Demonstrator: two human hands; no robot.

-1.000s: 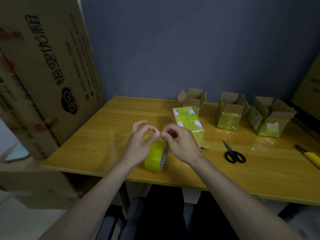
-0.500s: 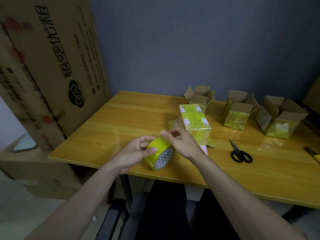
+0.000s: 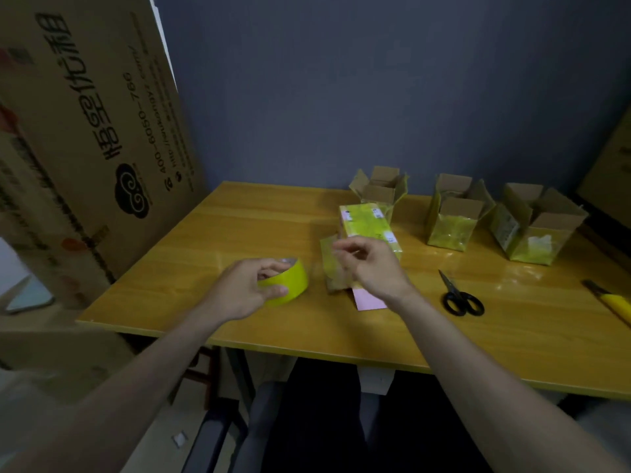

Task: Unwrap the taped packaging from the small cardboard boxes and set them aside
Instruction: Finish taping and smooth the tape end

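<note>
My left hand (image 3: 251,290) grips a yellow tape roll (image 3: 288,283) near the table's front left. My right hand (image 3: 370,266) hovers just right of it with curled fingers; whether they pinch the tape's clear end is blurred. Behind that hand lies a sealed box wrapped in yellow tape (image 3: 368,225), with a loose piece of cardboard (image 3: 331,264) and a pink slip (image 3: 368,300) beside and under the hand. Three opened small boxes stand along the back: left (image 3: 380,189), middle (image 3: 456,216), right (image 3: 536,227).
Black scissors (image 3: 461,297) lie right of my right hand. A yellow utility knife (image 3: 611,302) sits at the right edge. A large printed carton (image 3: 85,138) leans at the left of the wooden table (image 3: 239,233). A dark chair is below the front edge.
The left hand has carried the tape roll left and laid it flatter. The right hand has drawn away from the roll to the right, toward the wrapped box.
</note>
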